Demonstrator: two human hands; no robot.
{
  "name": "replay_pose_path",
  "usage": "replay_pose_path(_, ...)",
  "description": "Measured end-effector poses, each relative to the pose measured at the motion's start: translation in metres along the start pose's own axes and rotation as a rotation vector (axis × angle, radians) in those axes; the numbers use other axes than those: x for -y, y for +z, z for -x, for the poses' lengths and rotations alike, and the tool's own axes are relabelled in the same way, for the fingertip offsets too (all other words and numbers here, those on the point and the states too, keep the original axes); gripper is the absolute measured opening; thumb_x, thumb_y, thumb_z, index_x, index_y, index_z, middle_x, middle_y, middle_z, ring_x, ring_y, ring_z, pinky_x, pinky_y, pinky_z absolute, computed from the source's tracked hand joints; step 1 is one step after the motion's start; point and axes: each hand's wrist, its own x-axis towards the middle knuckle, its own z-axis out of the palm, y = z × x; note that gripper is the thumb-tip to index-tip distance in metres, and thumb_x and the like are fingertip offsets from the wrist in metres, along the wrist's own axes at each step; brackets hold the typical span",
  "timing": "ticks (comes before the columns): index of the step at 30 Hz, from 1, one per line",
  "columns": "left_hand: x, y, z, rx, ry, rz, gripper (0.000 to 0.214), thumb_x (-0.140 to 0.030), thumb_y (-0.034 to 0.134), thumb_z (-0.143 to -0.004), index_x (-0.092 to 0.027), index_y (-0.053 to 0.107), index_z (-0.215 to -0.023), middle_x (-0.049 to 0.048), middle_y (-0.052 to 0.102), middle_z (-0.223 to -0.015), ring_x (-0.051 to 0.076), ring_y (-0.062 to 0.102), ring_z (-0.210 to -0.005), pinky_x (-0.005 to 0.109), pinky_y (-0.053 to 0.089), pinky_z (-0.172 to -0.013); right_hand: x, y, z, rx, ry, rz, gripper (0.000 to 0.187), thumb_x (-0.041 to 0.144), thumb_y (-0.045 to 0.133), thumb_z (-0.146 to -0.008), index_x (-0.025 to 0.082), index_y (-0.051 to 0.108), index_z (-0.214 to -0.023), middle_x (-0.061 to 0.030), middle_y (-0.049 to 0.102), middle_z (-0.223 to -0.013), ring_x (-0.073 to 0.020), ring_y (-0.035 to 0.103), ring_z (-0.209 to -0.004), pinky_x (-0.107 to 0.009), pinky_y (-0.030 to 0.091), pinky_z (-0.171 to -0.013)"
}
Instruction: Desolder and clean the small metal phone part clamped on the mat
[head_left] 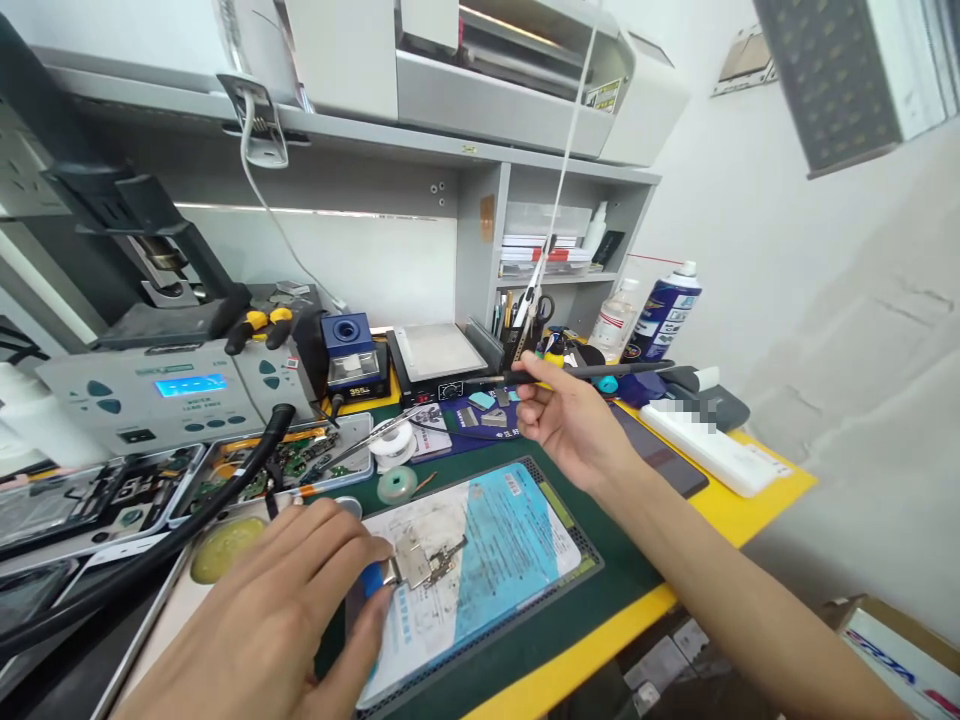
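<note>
My left hand (300, 600) pinches a small piece with a shiny metal end and a blue part (374, 578); its exact kind is partly hidden by my fingers. The metal end touches or sits right beside a silver shielded circuit board (412, 565), which lies on a scuffed blue-and-white pad (495, 560). Farther back, my right hand (562, 420) is closed round a slim black soldering iron (525, 377). It is held nearly level, its thin tip pointing left, in front of a black box with a flat grey plate (439, 352).
A hot-air station (187, 390) with a lit display stands at left, its black hose (247, 470) curving forward. Nearby are a parts tray (352, 450), a solder spool (392, 442) and a blue iron stand (346, 350). A spray can (664, 315) and white box (712, 450) stand right.
</note>
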Motion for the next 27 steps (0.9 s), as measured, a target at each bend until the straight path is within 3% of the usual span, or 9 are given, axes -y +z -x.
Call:
replay_pose_path(4, -0.003, -0.004, -0.006, 0.039, -0.04, 0.061, 0.013, -0.025, 0.057, -0.101, -0.024, 0.064, -0.111, 0.0011, 0.067, -0.106, 0.019, 0.061, -0.104, 0.036, 0.036, -0.106, -0.016, -0.003, 0.009, 0.05, 0.061, 0.082, 0.035, 0.029, 0.096, -0.072, 0.013, 0.069, -0.058, -0.0004, 0.065, -0.051, -0.0085, 0.055, -0.034, -0.018, 0.043, -0.029)
replay_pose_path(8, -0.008, -0.008, -0.012, 0.067, -0.055, 0.073, 0.009, -0.022, 0.055, -0.101, -0.022, 0.064, -0.105, 0.001, 0.066, -0.099, 0.018, 0.06, -0.097, 0.035, 0.035, -0.106, -0.024, -0.004, 0.015, 0.094, 0.109, 0.114, 0.037, 0.034, 0.095, -0.072, 0.013, 0.069, -0.056, -0.0014, 0.067, -0.051, -0.0101, 0.055, -0.031, -0.019, 0.042, -0.027)
replay_pose_path(14, -0.01, -0.01, -0.015, 0.051, -0.05, 0.056, 0.007, -0.019, 0.056, -0.1, -0.022, 0.062, -0.099, 0.0027, 0.065, -0.097, 0.019, 0.059, -0.095, 0.036, 0.038, -0.098, -0.024, -0.004, 0.018, 0.133, 0.14, 0.103, 0.035, 0.034, 0.096, -0.07, 0.014, 0.069, -0.058, 0.0002, 0.067, -0.052, -0.0108, 0.058, -0.033, -0.019, 0.045, -0.029)
replay_pose_path(21, -0.006, -0.009, -0.015, -0.012, -0.02, 0.044, 0.015, -0.019, 0.057, -0.097, -0.023, 0.067, -0.108, 0.0042, 0.071, -0.099, 0.022, 0.062, -0.097, 0.037, 0.045, -0.084, -0.022, -0.004, 0.02, 0.132, 0.167, 0.114, 0.03, 0.032, 0.093, -0.072, 0.015, 0.071, -0.061, 0.0001, 0.068, -0.052, -0.0105, 0.057, -0.033, -0.019, 0.045, -0.031)
replay_pose_path(27, -0.008, -0.011, -0.018, 0.018, -0.054, 0.064, 0.015, -0.019, 0.057, -0.096, -0.023, 0.07, -0.103, 0.0035, 0.071, -0.095, 0.021, 0.063, -0.092, 0.035, 0.047, -0.079, -0.017, 0.0, 0.025, 0.135, 0.152, 0.142, 0.017, 0.023, 0.089, -0.059, 0.016, 0.08, -0.071, -0.0014, 0.069, -0.052, -0.0142, 0.062, -0.04, -0.021, 0.048, -0.036)
